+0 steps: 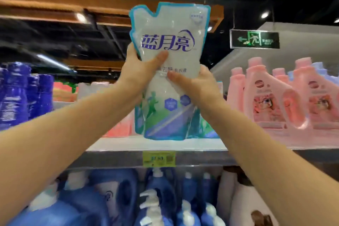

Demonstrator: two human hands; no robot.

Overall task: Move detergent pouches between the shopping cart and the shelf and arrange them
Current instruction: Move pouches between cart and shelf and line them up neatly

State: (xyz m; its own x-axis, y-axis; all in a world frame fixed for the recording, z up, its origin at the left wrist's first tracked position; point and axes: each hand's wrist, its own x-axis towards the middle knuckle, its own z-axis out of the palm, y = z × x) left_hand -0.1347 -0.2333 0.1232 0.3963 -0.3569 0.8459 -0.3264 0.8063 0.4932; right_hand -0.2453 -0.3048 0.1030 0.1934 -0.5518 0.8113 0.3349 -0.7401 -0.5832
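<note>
A white detergent pouch (170, 29) with a teal border and purple lettering stands upright over the top shelf (128, 145), its bottom edge just above the shelf board. My left hand (139, 69) grips its left side, thumb across the front. My right hand (194, 83) holds its right side a little lower. More pouches of the same kind (207, 128) show behind it on the shelf. The shopping cart is out of view.
Dark blue bottles (20, 93) stand at the shelf's left, pink bottles (271, 93) at its right, pink packs (117, 128) behind my left forearm. A yellow price tag (158, 158) hangs on the shelf edge. Blue pump bottles (156, 194) fill the shelf below.
</note>
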